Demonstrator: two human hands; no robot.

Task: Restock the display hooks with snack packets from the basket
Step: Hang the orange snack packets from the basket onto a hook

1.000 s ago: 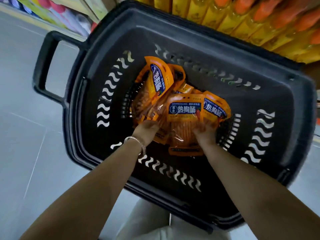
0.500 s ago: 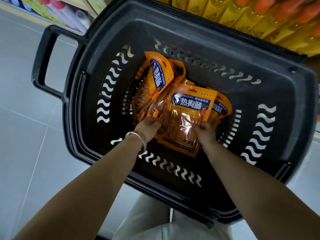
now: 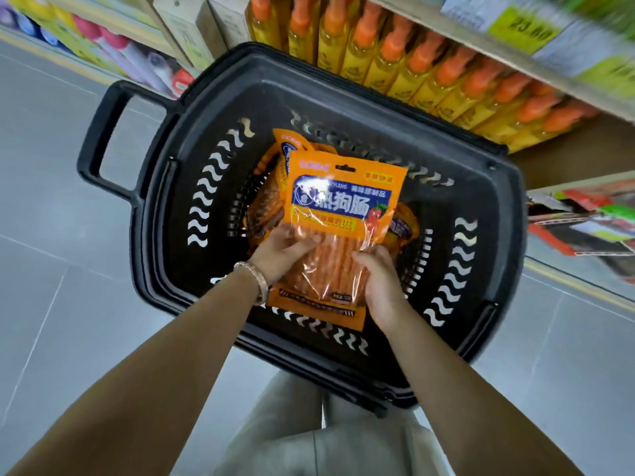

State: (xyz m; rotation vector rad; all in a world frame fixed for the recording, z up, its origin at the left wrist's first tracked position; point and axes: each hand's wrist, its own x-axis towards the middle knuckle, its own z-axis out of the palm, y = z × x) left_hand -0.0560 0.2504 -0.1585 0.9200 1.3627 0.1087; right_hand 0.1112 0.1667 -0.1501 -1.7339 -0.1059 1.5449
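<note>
The left hand (image 3: 281,252) and right hand (image 3: 378,274) grip the packet (image 3: 343,207) by its lower sides, over the basket (image 3: 488,207). Its long axis runs away from them, with the hang hole (image 3: 345,168) farthest

so the basket (image 3: 481,201) is right in front of the person's legs, far rim up against a shelf, handle (image 3: 99,139) sticking out to the left. top packet (image 3: 343,207) is over the middle of the basket, left hand (image 3: 278,252) gripping its lower left edge, right hand (image 3: 381,280) on the lower right. more packets (image 3: 271,201) lie in the basket under and behind it, peeking out both sides. row of bottles (image 3: 429,63) on the shelf behind the basket, boxes (image 3: 185,32) left of them, a lower shelf (image 3: 584,218) off to the right
</note>
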